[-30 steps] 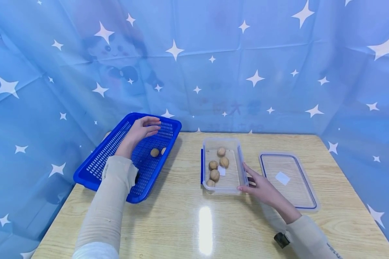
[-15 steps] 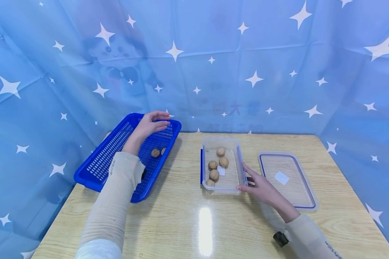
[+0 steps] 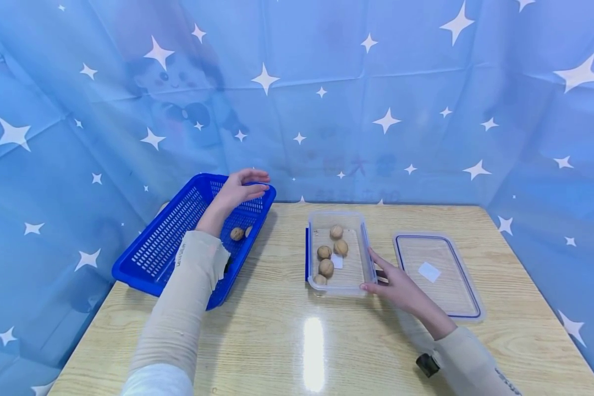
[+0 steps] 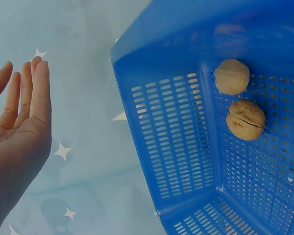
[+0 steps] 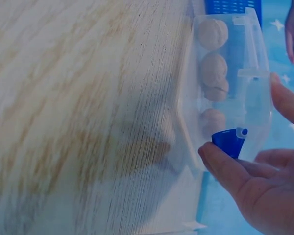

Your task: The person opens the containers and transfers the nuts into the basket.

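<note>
Farther right than a second ago, the left hand (image 3: 235, 192) is raised at the far right corner of the blue basket (image 3: 163, 236), its fingers extended and its thumb apart from them, gripping nothing; two walnuts (image 4: 245, 120) lie in that basket near its right side, and it stands at the left edge of the desk (image 3: 257, 330). Right hand (image 3: 401, 289) stays at the near right corner of the clear box (image 3: 341, 290), thumb on the near edge and fingers along the right side, holding that corner between them. Five nuts (image 3: 326, 268) sit inside the box, mostly toward its left side, while the clear lid (image 3: 450, 294) lies nearer the desk's right edge
</note>
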A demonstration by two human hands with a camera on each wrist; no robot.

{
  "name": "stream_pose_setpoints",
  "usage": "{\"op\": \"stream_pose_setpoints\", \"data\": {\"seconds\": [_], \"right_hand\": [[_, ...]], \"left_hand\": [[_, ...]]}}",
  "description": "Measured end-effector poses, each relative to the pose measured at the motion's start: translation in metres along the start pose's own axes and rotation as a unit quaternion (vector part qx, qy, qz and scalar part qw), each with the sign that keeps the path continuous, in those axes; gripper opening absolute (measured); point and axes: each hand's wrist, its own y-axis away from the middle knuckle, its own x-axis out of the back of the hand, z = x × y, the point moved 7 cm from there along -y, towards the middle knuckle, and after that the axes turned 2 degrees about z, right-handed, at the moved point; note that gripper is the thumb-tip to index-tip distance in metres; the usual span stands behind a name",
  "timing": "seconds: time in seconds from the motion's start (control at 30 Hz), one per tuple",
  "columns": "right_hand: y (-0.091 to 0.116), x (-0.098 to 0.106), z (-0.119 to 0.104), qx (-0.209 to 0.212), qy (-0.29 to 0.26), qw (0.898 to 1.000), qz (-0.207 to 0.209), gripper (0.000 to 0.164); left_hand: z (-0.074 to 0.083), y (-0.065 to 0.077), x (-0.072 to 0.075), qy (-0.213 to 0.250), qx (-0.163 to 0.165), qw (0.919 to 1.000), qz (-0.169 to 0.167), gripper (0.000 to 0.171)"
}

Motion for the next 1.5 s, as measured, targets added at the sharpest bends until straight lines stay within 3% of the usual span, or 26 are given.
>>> {"op": "stream_pose_setpoints", "data": {"seconds": [1.0,1.5], "right_hand": [[0.0,0.0,0.001,-0.002,-0.006,1.0,0.002,0.088],[0.0,0.001,0.0,0.006,-0.012,1.0,-0.001,0.09]], "left_hand": [[0.003,-0.01,-0.044,0.005,-0.017,0.9994,-0.028,0.036],[-0.013,-0.018,-0.08,0.043,-0.004,0.9976,-0.055,0.037]]}}
